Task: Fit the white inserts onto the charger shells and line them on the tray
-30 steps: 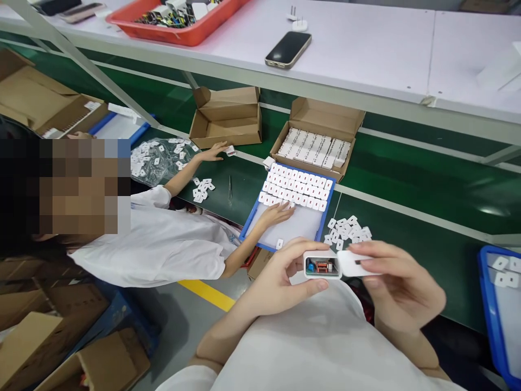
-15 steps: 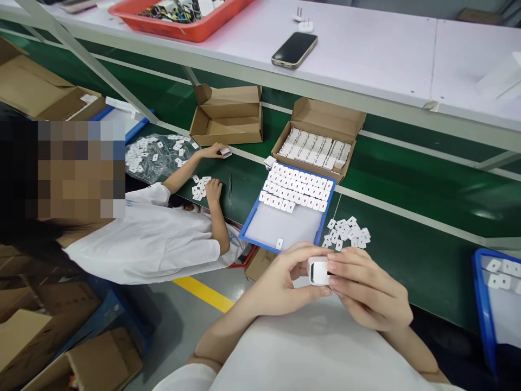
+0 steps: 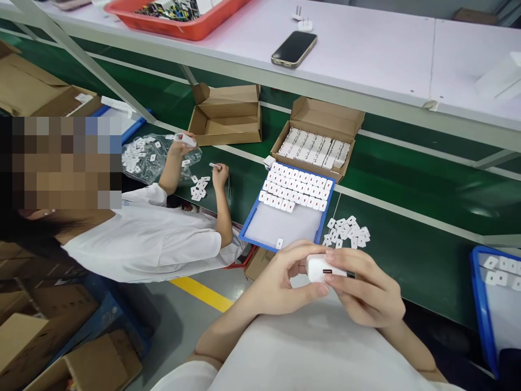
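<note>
A small white charger body (image 3: 321,268) with a dark slot on its face sits between both my hands, close to my chest. My left hand (image 3: 280,282) curls round its left side, thumb underneath. My right hand (image 3: 362,290) pinches its right side, fingers closed over it. Just beyond lies a pile of small white cover plates (image 3: 345,231) on the green belt. A blue tray (image 3: 285,225) holds rows of white chargers (image 3: 299,187) in its far half and one loose piece near its front.
A co-worker in white sits at my left, one hand (image 3: 179,142) raised with a white part, the other (image 3: 220,174) on the belt. Two cardboard boxes (image 3: 317,138) stand behind the tray. A phone (image 3: 293,49) and an orange bin (image 3: 179,16) rest on the upper shelf. Another blue tray (image 3: 494,293) is at right.
The white cover in my right hand came onto the open charger body, hiding its circuit board. The co-worker's hand left the blue tray and both hands moved to the loose parts.
</note>
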`<state>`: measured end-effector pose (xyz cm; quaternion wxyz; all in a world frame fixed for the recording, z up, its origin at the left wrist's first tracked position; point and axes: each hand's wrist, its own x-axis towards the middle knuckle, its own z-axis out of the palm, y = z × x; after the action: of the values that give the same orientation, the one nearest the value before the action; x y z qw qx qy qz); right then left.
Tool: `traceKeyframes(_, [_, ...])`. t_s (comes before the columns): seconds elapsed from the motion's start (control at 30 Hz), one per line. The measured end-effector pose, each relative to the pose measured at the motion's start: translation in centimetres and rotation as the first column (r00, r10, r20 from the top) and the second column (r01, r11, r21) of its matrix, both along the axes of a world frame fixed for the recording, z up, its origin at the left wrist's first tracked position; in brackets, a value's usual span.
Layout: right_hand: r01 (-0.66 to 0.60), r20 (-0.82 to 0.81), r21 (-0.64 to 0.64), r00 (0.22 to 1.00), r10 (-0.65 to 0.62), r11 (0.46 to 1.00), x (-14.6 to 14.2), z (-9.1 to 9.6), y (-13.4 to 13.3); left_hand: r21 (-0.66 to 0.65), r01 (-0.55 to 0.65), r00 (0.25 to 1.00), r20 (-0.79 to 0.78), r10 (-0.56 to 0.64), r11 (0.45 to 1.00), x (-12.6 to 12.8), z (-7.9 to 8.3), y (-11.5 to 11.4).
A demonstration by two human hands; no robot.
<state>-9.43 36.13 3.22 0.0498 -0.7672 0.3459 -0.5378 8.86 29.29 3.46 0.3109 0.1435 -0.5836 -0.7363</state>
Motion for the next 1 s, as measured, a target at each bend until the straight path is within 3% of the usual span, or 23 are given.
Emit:
traceKeyframes(0.2, [0.07,0.182,0.142,0.979,-0.096,0.987,0.6,0.3,0.3,0.001,-0.016,0.999,0.035,0.016,1.0,0.1,0.2,-0.1])
traceKeyframes(0.53, [0.137,0.056,0.061,0.989,-0.14,0.989,0.9,0.3,0.4,-0.088,-0.045,0.998,0.048,0.05,0.995,0.5,-0.1,0.0])
traceKeyframes(0.77, [0.007,0.153,0.188,0.987,-0.037,0.982,0.5,-0.9,0.9,-0.147,-0.123,0.99,0.051,0.132,0.981,0.0,-0.5,0.4])
traceKeyframes(0.87, [-0.04,0.164,0.229,0.986,0.002,0.972,0.8,-1.6,0.6,-0.09,-0.166,0.985,0.019,0.169,0.982,0.4,-1.4,0.4])
traceKeyframes(1.0, [-0.187,0.226,0.345,0.968,0.112,0.92,1.1,-3.8,-1.3,0.157,-0.214,0.977,0.026,0.212,0.964,1.9,-2.8,0.7])
